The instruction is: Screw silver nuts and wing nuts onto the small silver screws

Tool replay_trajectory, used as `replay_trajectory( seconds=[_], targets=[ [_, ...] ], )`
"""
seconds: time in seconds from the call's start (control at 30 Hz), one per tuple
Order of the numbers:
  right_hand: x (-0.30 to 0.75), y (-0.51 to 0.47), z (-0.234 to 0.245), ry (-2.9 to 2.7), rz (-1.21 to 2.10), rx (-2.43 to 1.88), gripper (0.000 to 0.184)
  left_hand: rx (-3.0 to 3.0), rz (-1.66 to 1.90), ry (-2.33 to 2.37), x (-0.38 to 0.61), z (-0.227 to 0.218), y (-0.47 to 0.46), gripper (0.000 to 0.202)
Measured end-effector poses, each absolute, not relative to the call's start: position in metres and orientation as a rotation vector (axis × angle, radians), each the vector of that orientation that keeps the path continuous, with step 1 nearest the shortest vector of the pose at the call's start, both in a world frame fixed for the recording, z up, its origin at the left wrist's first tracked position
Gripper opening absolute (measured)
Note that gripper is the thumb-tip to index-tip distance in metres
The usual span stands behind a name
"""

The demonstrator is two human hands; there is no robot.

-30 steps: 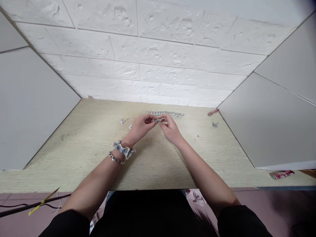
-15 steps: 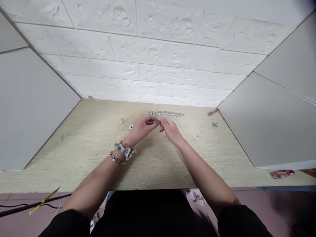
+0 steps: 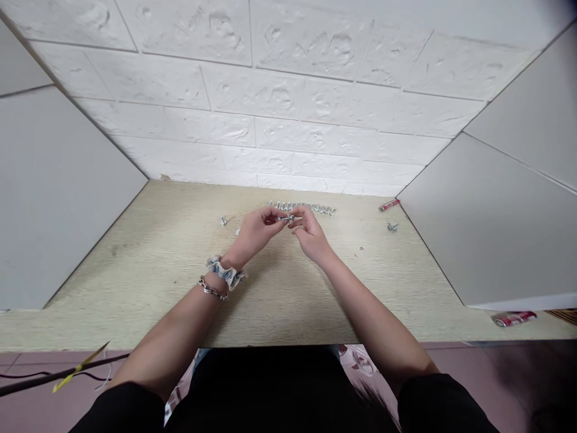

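My left hand pinches a small silver bolt between thumb and fingertips, holding it roughly level above the table. At the bolt's right end, the fingers of my right hand curl closed around a small metal piece on it, too small to make out clearly. Behind my hands runs a row of silver bolts, partly hidden by my fingers. Left of my left hand a single bolt lies on the table. A washer shows only its edge beside that hand.
The pale wooden table meets a white brick-patterned wall. Grey panels stand at both sides. Toward the right lie a small cluster of metal pieces, a red battery and another red battery near the front edge.
My right hand's fingers have shifted upward and loosened, with the thumb lower and farther from the fingertips. My left hand has moved slightly, covering more of the washer.
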State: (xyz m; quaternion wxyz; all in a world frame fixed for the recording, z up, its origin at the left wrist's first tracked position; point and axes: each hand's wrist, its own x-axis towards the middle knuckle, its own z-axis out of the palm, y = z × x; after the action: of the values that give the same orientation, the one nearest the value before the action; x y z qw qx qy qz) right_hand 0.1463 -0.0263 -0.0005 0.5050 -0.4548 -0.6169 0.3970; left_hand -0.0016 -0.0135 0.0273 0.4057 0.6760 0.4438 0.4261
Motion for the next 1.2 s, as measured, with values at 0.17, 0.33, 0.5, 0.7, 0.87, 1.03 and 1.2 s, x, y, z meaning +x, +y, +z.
replay_trajectory(
  seconds=[0.17,0.33,0.5,0.7,0.87,1.03,1.2],
  targets=[
    [0.1472,-0.0282,0.0045,-1.360,1.055,-1.182,0.021,1.712,1.089,1.058,-0.0013,0.0243,-0.0129,0.017],
    [0.1453,-0.0287,0.0056,-1.375,1.160,-1.253,0.057,1.808,1.019,0.996,-0.0008,0.0221,-0.0135,0.015],
    [0.1462,-0.0257,0.0016,-1.342,1.197,-1.207,0.049,1.810,0.997,1.041,-0.0017,0.0235,-0.0124,0.018],
    [0.1480,-0.0244,0.0016,-1.384,1.179,-1.166,0.036,1.834,0.985,1.126,-0.0041,0.0264,-0.0114,0.020],
    [0.1472,-0.0239,0.0063,-1.298,1.287,-1.148,0.031,1.815,1.010,1.147,-0.0074,0.0287,-0.0104,0.018],
    [0.1462,-0.0236,0.0055,-1.215,1.390,-1.094,0.032,1.846,0.996,1.151,-0.0082,0.0304,-0.0102,0.017],
    [0.1479,-0.0225,0.0026,-1.139,1.443,-1.150,0.032,1.842,1.023,1.162,-0.0053,0.0299,-0.0111,0.017]
  ],
)
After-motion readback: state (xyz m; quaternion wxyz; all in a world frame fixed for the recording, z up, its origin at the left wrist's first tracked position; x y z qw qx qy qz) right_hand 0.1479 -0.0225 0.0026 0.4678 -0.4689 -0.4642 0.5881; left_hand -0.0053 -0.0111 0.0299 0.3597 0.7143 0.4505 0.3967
